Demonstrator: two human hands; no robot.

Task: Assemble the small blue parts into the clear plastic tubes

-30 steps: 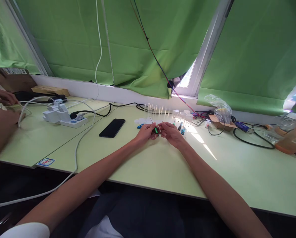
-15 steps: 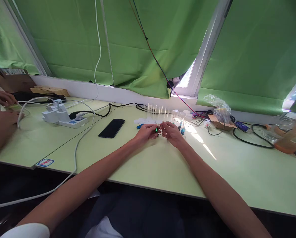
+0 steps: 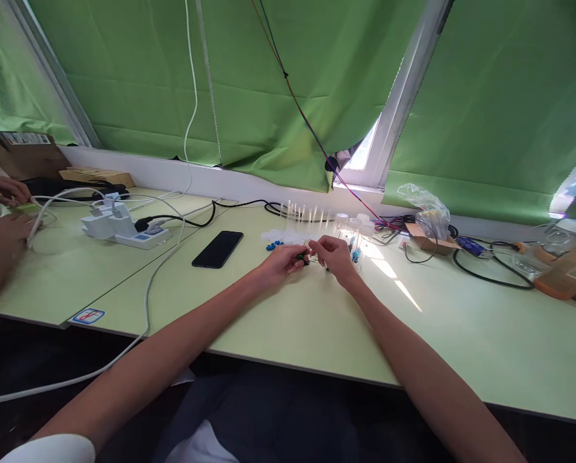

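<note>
Over the middle of the table, my left hand [image 3: 287, 260] is closed on a small dark-green piece [image 3: 301, 256], too small to name. Close beside it on the right, my right hand [image 3: 335, 257] has thumb and forefinger pinched at the thin end near that piece; what they grip is too fine to make out. Several clear upright tubes [image 3: 307, 218] stand just beyond both hands. Small blue pieces [image 3: 274, 245] lie past my left fingers. White-capped clear containers [image 3: 354, 224], with blue bits [image 3: 355, 255] low down, stand behind my right hand and are partly hidden by it.
A black phone [image 3: 217, 249] lies to the left, with a white power strip [image 3: 146, 238] and cables beyond it. Another person's hands [image 3: 3, 190] are at the far left. To the right are a small open carton [image 3: 432, 241], black cable and an orange bottle [image 3: 567, 270].
My hands have shifted a little and my right fingers sit slightly differently. The green piece in my left hand has turned and looks darker. The other person's hand has moved slightly.
</note>
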